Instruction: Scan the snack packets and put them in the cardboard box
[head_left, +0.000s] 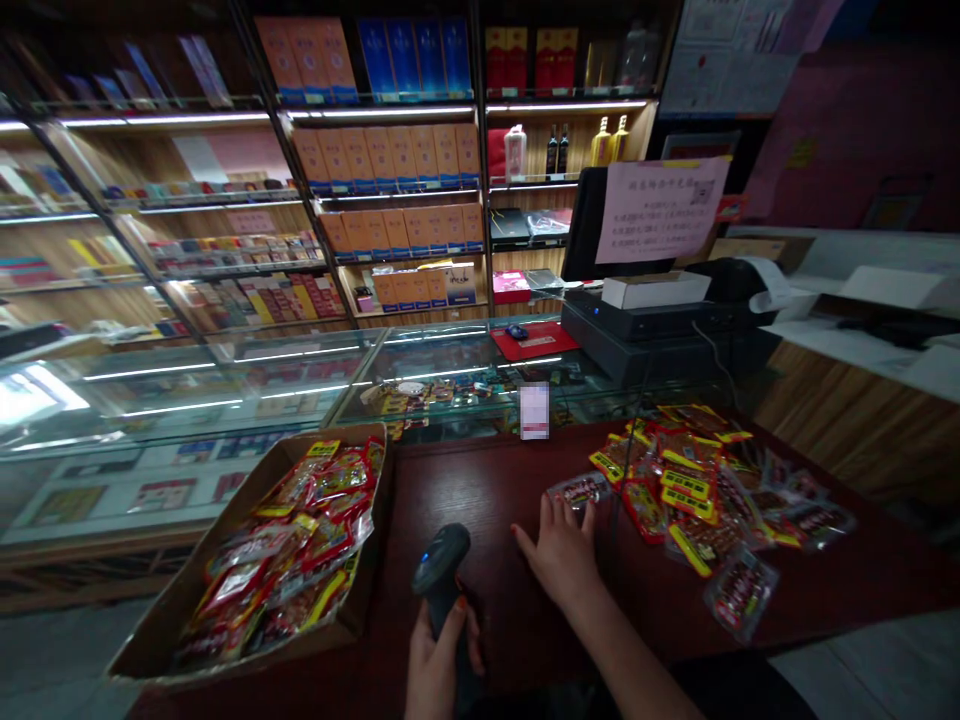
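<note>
My left hand point(442, 650) is wrapped around the handle of a dark barcode scanner point(441, 560), its head raised over the table and a small blue light showing on it. To the right, my right hand point(562, 550) reaches forward palm down, fingers spread. Its fingertips are at the near edge of a clear snack packet point(581, 489) lying flat; whether they press on it I cannot tell. Beyond that hand lies a loose pile of red and yellow snack packets point(686, 485). Nearer the front edge is another clear packet point(742, 592).
A cardboard box point(375, 570) full of similar packets stands on the left of the dark red table point(457, 480). Behind are a glass display counter point(442, 350), a cash register with monitor point(589, 225), and shelves of boxed goods point(390, 160). A thin cable hangs near the pile.
</note>
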